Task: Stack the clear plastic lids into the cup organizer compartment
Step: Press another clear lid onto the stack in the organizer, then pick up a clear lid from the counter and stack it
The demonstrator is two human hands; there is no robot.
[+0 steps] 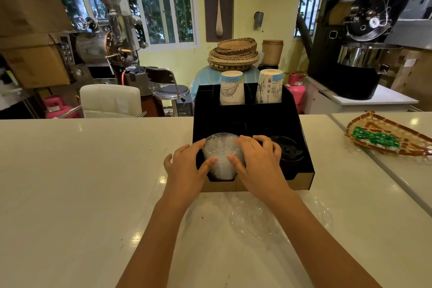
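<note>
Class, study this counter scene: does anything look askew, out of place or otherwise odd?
The stack of clear lids leans, tilted toward the person, in the front left compartment of the black organizer, held between the left hand and right hand. Crumpled clear plastic wrap lies loose on the counter.

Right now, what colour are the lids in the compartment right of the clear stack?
Black, seen in the head view, beside the clear lids.

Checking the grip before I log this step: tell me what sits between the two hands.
In the head view, the stack of clear lids sits between the left hand and right hand, in the organizer's front left compartment.
</note>
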